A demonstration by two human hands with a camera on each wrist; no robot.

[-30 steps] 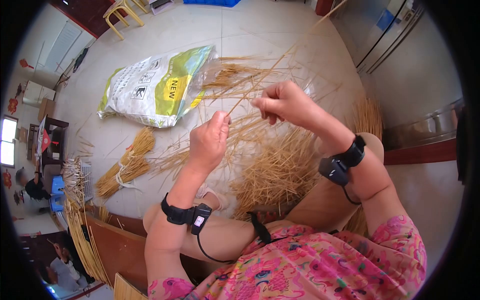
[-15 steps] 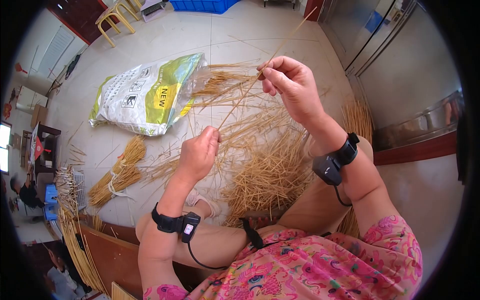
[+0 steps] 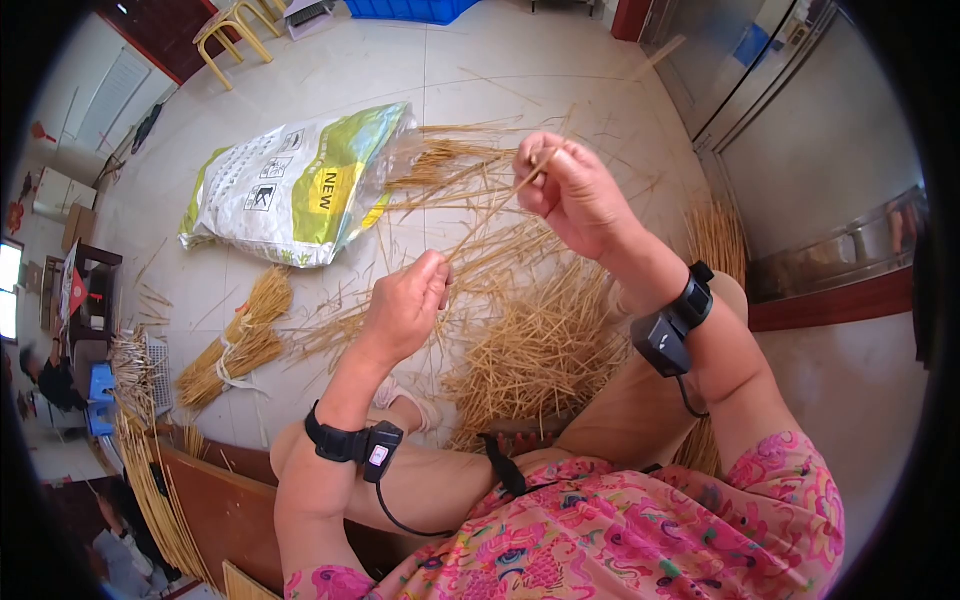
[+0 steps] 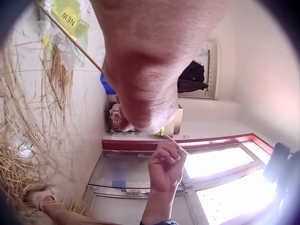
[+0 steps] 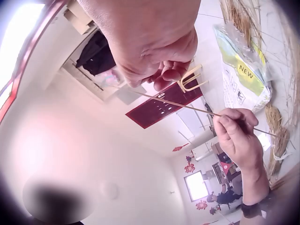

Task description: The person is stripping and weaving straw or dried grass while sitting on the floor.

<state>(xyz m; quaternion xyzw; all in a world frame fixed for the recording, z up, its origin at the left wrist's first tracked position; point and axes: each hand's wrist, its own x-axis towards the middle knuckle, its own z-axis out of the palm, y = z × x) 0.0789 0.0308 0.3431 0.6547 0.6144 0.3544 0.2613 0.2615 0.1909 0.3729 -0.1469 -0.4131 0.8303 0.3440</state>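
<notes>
One thin straw stalk (image 5: 187,108) runs between the two hands in the right wrist view. The left hand (image 3: 402,308) pinches it between thumb and curled fingers, and in the left wrist view part of the stalk (image 4: 70,37) juts out beyond that hand. Higher and to the right, the right hand (image 3: 580,195) has its fingers curled with the thumb against them, pinching the stalk's other part. Below the hands, a heap of loose straw (image 3: 540,345) lies on the floor, with scattered stalks (image 3: 490,250) behind it.
A white and green sack (image 3: 290,190) with straw at its mouth lies beyond the left hand. A tied straw bundle (image 3: 240,340) is at the left. More straw (image 3: 715,240) stands by the metal doors (image 3: 810,150). A blue crate (image 3: 410,8) sits at the far edge.
Over the last second the right hand came onto the stalk; since half a second ago its fingers have curled closer and it has dropped slightly. The left hand keeps its pinch. The view shifted a little.
</notes>
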